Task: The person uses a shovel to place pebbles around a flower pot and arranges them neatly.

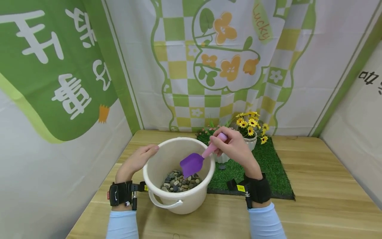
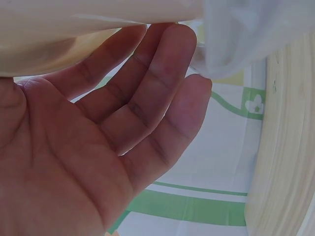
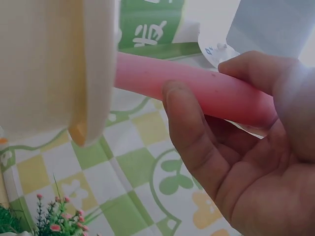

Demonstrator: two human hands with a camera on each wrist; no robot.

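Note:
A cream bucket [image 1: 188, 205] with its handle hanging at the front stands on the table, a layer of pebbles [image 1: 177, 183] at its bottom. My left hand [image 1: 139, 159] holds the bucket's left rim, thumb at the top edge. In the left wrist view, the left fingers [image 2: 172, 64] bend up against the outer wall. My right hand [image 1: 234, 147] grips the pink handle of a toy shovel [image 1: 192, 164] over the bucket's right side. Its purple blade slants down inside the bucket, overlapping the pebbles in the head view. The right wrist view shows thumb and fingers around the handle [image 3: 147, 73].
Behind and right of the bucket lies a green turf mat [image 1: 265, 172]. On it stand a white pot of yellow flowers [image 1: 250, 127] and a pot of pink flowers [image 3: 55, 221], partly hidden by the right hand. A dark pebble [image 1: 222, 167] lies on the mat. Printed curtains [image 1: 185, 66] enclose the table.

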